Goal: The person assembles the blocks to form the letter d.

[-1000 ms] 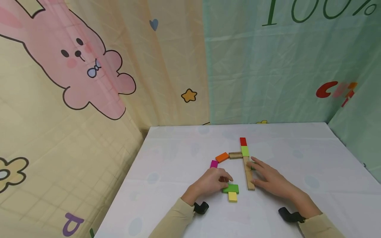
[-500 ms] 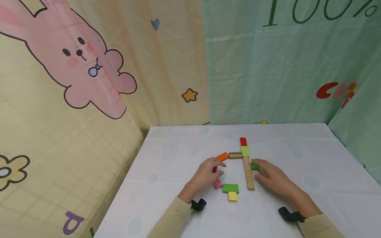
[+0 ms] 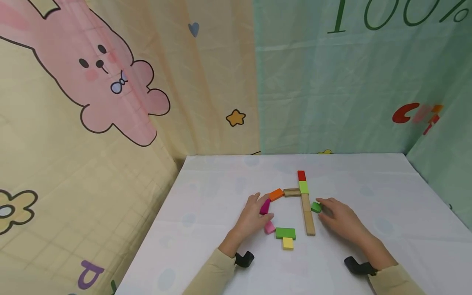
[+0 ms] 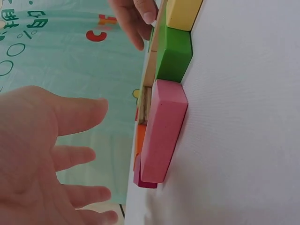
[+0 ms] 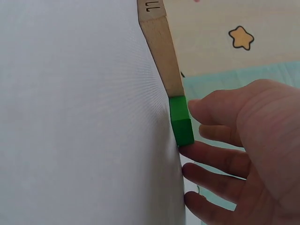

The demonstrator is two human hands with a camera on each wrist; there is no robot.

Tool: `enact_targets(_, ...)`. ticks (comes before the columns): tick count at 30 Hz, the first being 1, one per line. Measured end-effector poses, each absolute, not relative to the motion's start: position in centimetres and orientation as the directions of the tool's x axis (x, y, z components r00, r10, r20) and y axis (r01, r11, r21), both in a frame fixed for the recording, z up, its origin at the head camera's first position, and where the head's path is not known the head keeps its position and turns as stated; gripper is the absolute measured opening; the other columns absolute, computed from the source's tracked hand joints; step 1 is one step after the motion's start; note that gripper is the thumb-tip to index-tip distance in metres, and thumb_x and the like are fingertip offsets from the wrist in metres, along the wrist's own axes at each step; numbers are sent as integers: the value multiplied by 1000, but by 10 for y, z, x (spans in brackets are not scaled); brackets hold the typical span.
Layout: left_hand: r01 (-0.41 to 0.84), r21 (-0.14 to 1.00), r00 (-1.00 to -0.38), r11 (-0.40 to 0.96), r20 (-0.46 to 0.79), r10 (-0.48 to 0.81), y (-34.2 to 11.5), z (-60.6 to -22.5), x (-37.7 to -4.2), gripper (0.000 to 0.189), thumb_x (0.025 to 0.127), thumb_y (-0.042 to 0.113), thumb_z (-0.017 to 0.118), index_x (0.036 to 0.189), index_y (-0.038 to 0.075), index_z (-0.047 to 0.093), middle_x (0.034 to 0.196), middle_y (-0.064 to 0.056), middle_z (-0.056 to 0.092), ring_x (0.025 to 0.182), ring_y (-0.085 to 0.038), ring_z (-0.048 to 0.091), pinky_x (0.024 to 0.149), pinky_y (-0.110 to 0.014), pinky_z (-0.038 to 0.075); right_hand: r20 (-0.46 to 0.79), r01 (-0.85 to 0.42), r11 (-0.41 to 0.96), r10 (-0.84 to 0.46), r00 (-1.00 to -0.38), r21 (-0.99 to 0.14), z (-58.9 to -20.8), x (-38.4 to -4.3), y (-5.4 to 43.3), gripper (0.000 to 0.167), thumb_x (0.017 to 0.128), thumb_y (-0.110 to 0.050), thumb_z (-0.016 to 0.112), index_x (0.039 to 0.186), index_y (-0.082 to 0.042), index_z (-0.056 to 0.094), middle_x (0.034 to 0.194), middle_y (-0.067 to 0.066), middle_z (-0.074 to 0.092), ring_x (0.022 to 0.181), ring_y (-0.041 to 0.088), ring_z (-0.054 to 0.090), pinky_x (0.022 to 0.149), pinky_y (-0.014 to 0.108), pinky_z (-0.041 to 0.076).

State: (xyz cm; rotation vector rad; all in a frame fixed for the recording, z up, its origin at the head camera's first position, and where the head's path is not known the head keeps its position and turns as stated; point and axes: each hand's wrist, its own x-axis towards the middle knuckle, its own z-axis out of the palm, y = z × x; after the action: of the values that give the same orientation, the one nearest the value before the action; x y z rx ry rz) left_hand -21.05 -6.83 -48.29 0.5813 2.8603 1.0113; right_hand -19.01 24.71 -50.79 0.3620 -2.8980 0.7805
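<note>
In the head view my left hand (image 3: pixel 248 221) is beside a magenta block (image 3: pixel 264 207) and a pink block (image 3: pixel 269 227). The left wrist view shows its fingers spread and apart from the pink block, with nothing in the palm. My right hand (image 3: pixel 341 217) pinches a small green block (image 3: pixel 316 207) between thumb and fingers, right of two tan wooden blocks (image 3: pixel 309 223) laid end to end. That green block sits tilted on the table, close to the tan blocks. An orange block (image 3: pixel 276 194) and a brown wooden block (image 3: pixel 292 192) continue the curve from the magenta block.
Above the tan blocks are a light green block (image 3: pixel 303 187) and a red block (image 3: pixel 301 175). A larger green block (image 3: pixel 285 233) touches the pink one, with a yellow block (image 3: pixel 288 243) below it. All lie on a white table (image 3: pixel 206 176) with printed curtains behind.
My left hand has moved from near the larger green block up and left, uncovering the pink block. My right hand has drawn slightly right, and the small green block has turned.
</note>
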Motion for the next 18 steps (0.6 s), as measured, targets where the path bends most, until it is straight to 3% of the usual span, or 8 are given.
enact_targets(5,283,616,-936,735,11,352,-66,-488,-207,75,93,38,72,157,22,37,162,-13,29,149,-38,21,111,-63,28,205,-245,846,-165,-965,-473,-510,-191,249,47,92,-18,72,135,-4,61,114,14,64,107,36,61,85,56,50)
enact_targets(11,267,586,-931,765,-48,362,-63,-494,-202,89,90,49,72,161,17,27,165,-11,21,151,-39,14,112,-67,19,214,-218,855,-130,-968,-470,-510,-193,245,44,87,-18,76,127,-4,67,105,10,63,96,30,61,72,49,52)
enact_targets(18,280,544,-928,791,-57,367,-56,-497,-196,93,89,56,69,161,14,26,167,-11,15,151,-40,10,114,-67,15,222,-188,865,-92,-971,-465,-510,-192,244,36,85,-18,80,118,-7,72,100,6,61,92,25,60,65,42,51)
